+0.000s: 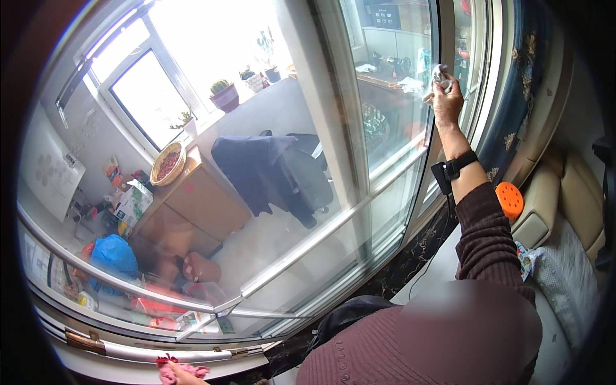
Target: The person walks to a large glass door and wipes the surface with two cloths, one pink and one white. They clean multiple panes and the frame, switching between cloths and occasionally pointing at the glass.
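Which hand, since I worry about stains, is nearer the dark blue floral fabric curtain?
Right: the right hand is a short way left of the curtain; the left hand is far to its lower left.

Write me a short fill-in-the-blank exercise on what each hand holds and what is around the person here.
1. The whitish cloth is in the person's ____ hand.
2. The left hand holds a mostly ____ cloth.
3. A ____ strap circles the wrist of the outstretched arm.
4. The round, holed thing beside the beige armrest is ____.

Missing words: right; pink; black; orange.
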Available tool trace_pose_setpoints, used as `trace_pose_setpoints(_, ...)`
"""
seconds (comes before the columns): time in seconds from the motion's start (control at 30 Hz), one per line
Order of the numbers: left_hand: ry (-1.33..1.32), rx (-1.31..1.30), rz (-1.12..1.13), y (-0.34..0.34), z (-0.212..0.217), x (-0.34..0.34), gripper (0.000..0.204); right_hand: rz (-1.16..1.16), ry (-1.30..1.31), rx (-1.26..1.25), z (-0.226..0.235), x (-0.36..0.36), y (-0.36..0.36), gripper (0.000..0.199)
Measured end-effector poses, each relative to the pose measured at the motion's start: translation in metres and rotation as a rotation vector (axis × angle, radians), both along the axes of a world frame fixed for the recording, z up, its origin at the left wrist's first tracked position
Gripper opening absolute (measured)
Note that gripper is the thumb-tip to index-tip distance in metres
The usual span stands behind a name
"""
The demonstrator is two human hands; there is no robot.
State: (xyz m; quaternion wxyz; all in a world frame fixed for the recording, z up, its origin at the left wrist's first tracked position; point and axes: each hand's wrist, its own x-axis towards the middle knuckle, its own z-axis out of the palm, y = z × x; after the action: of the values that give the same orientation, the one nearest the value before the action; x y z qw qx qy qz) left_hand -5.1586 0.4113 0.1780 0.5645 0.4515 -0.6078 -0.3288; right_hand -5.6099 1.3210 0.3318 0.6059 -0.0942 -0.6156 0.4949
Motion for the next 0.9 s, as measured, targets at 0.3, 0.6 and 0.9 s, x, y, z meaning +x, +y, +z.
trace_pose_setpoints(0.3,0.133,0.501,-0.292,0.152,-0.096,-0.022,0.02,0.134,0.341,0.449,0.056,0.05,-0.123,0.041)
trace_pose_setpoints(0.6,0.017,0.316,-0.662,0.217,-0.108,-0.061,0.028,-0.081,0.366,0.722,0.111,0.037,-0.05,0.045)
trace_pose_setpoints(0.9,0.031,0.257,-0.639,0.232,-0.125,-0.067,0.042,-0.046,0.228,0.959,0.079,0.026,-0.008,0.042)
